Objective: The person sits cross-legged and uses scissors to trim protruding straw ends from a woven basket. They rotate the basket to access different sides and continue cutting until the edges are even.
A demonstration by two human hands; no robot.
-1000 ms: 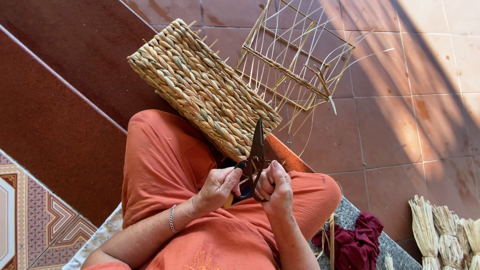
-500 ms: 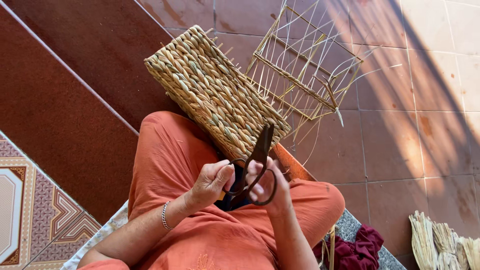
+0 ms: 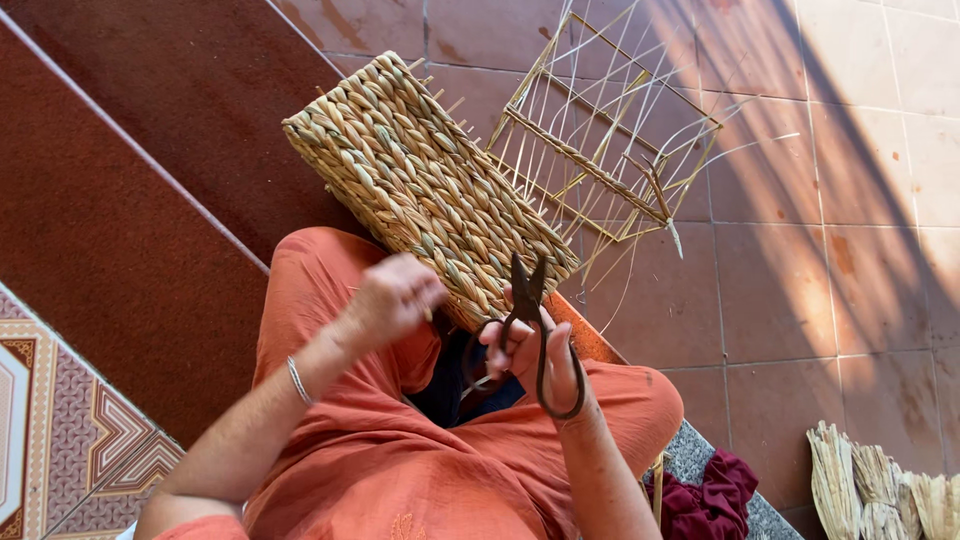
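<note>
Left hand (image 3: 395, 295) shifted basketward (tiled floor (image 3: 800, 300), sunlit).

I look all over and I see no boxes, no packs, no labels, no signs and no screens here. There are 0 of them anywhere.

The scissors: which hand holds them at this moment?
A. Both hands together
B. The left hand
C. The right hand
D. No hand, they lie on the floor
C: the dark scissors sit in the right hand, blades pointing up at the woven basket, while the left hand is apart from them at the basket's edge.
</note>
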